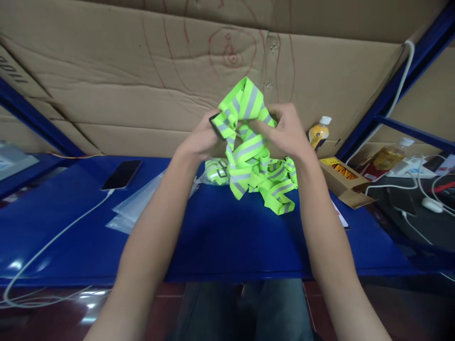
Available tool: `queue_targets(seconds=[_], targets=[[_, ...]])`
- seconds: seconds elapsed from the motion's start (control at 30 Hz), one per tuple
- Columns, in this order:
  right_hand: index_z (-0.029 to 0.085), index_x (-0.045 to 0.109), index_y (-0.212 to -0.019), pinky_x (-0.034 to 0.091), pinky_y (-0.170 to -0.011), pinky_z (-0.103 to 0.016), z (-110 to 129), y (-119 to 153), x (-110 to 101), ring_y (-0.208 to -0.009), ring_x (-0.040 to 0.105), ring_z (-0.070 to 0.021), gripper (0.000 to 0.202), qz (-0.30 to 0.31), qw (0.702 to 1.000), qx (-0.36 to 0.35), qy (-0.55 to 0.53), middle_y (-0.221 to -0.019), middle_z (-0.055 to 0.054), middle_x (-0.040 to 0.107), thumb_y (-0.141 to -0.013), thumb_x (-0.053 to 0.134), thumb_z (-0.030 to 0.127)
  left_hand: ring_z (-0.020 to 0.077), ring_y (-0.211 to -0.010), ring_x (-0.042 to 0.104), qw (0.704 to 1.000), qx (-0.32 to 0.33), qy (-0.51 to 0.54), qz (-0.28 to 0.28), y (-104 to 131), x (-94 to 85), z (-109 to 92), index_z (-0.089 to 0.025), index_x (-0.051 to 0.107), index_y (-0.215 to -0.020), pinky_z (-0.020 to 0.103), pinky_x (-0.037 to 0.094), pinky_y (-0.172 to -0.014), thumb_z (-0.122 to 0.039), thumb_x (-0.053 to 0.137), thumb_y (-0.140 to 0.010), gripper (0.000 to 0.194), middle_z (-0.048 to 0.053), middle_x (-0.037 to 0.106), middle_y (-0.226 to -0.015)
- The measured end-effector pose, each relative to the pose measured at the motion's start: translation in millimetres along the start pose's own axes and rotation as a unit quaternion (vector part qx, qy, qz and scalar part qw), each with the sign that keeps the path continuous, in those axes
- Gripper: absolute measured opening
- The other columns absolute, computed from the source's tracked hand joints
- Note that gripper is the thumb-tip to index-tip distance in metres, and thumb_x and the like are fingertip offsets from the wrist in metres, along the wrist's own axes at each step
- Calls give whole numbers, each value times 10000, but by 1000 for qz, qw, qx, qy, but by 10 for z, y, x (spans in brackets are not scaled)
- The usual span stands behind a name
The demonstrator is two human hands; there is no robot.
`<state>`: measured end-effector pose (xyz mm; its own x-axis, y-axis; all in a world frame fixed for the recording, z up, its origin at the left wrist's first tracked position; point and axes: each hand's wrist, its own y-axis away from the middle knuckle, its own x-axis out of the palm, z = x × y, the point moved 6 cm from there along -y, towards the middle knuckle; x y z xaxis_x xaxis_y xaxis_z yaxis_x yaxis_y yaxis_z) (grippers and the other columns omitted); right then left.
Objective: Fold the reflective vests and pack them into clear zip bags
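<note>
A tangled neon-green strap [249, 147] with grey reflective stripes is held up above the blue table [234, 237], its lower folds resting near the back. My left hand [204, 137] grips its left side, beside a black buckle [216, 126]. On the right, my right hand [284, 128] is closed on the upper folds, thumb pointing inward. Behind my left wrist, a clear bag [216, 172] holds another rolled green strap with a dark buckle. Some fingertips of both hands are hidden by the strap.
A phone [122, 174] on a white cable and clear plastic bags [137, 203] lie left. An open cardboard box [344, 182] and a yellow-orange bottle [319, 132] stand right. Cardboard [124, 85] walls the back; a blue frame post [394, 85] rises right.
</note>
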<state>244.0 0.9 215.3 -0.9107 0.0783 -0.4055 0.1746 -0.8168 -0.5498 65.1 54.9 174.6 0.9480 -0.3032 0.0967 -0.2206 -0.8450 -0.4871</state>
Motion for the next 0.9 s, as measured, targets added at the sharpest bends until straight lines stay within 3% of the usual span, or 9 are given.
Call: queue_targets(seconds=[0.13,0.23,0.3,0.37,0.47,0.57,0.63,0.77,0.9], targets=[[274,443,-680,607,-995,-428,0,-17,-123,-1090,652,-302,398,-125,985,-48,108,-780,-46,608,-881,786,300,318,-1087,782,999,-30,13,40,22,50,-134,-210,769,-1031,427,662,-905,-490,853,-866,336,109,802,-1075],[272,448,-706,590,-1030,-429,-3,-28,-107,-1035,653,-278,380,-136,982,-57,118,-790,-41,616,-891,778,308,310,-1087,769,998,-15,-39,47,52,160,-198,-204,754,-1033,399,645,-904,-415,937,-811,357,102,793,-1045],[268,531,-766,606,-994,-415,-37,-47,-95,-967,668,-246,298,-119,990,-53,60,-826,-29,654,-909,769,373,320,-1116,752,999,-2,-37,31,67,153,-212,-228,735,-1065,406,629,-911,-379,990,-756,428,76,772,-992],[270,611,-869,641,-908,-409,-131,-76,-127,-934,703,-234,284,-107,992,-26,-56,-889,-25,705,-905,778,497,327,-1132,732,999,-3,-19,28,64,46,-197,-271,712,-1098,438,615,-916,-416,995,-760,464,36,719,-892],[275,657,-919,687,-816,-425,-321,-123,-189,-958,766,-275,444,-92,976,36,-194,-931,-45,760,-779,870,639,285,-1062,684,996,12,-67,62,19,-221,-179,-310,696,-1060,473,579,-942,-528,955,-822,414,-8,572,-730],[270,664,-832,713,-770,-449,-441,-146,-154,-929,789,-309,483,-62,968,84,-228,-912,-84,783,-716,902,673,247,-967,617,983,62,-173,23,-42,-488,-217,-294,708,-967,462,544,-882,-667,846,-894,404,11,493,-707],[262,680,-814,714,-710,-442,-458,-130,-77,-880,794,-301,460,-40,964,111,-238,-917,-91,798,-727,892,661,269,-1049,626,970,93,-225,-10,-44,-529,-281,-289,688,-940,443,534,-866,-658,827,-903,396,22,542,-762],[254,757,-922,713,-717,-378,-296,-35,7,-870,806,-254,411,-12,972,89,-215,-949,-35,824,-665,982,483,341,-1387,563,967,126,-217,53,76,-231,-482,-310,709,-1119,420,550,-1015,-433,940,-772,434,50,725,-1132],[248,766,-962,713,-756,-406,-129,79,-26,-855,803,-259,445,53,982,61,-171,-915,-8,817,-629,1004,424,372,-1447,533,961,141,-212,111,225,40,-676,-296,715,-1305,458,492,-1171,-320,975,-678,679,56,726,-1339]])
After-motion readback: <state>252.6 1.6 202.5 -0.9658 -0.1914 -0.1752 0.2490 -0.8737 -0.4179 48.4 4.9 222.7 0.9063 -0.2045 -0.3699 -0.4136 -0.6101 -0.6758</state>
